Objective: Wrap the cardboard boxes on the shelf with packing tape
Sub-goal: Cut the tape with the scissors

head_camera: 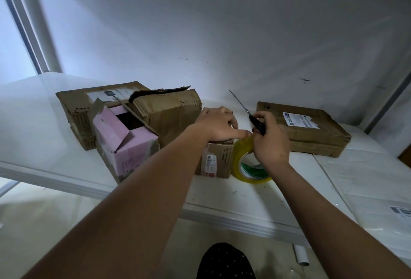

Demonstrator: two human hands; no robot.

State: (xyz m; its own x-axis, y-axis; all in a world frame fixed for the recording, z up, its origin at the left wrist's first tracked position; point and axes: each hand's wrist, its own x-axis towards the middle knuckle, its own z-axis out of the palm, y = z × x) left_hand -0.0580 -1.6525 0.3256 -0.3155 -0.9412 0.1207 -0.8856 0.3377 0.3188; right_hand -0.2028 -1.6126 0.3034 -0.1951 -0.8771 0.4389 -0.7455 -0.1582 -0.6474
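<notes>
Cardboard boxes sit on a white shelf (66, 167), four of them in all. A small brown box (219, 159) stands near the shelf's front edge at the centre of the view, with a barcode label on its near face. The left hand (219, 124) lies palm-down on its top, fingers curled over the far edge and thumb stretched toward 3 o'clock. Just beside the small box, at its 3 o'clock, a roll of yellowish packing tape (246, 160) stands on edge, its core printed green and white. The right hand (270, 138) is closed around the top of the roll and also grips black-handled scissors (251, 116), whose blades point up toward 11 o'clock; whether the blades are parted cannot be told. The left thumb and the right fingers meet at the top of the roll.

At 9 o'clock from the small box is a pink carton (124, 143) with its top flaps open, resting against a large, battered brown box (164, 109) behind it at 10 o'clock. At 2 o'clock, apart from the hands, lies a flat brown parcel (311, 132) bearing a white shipping label.
</notes>
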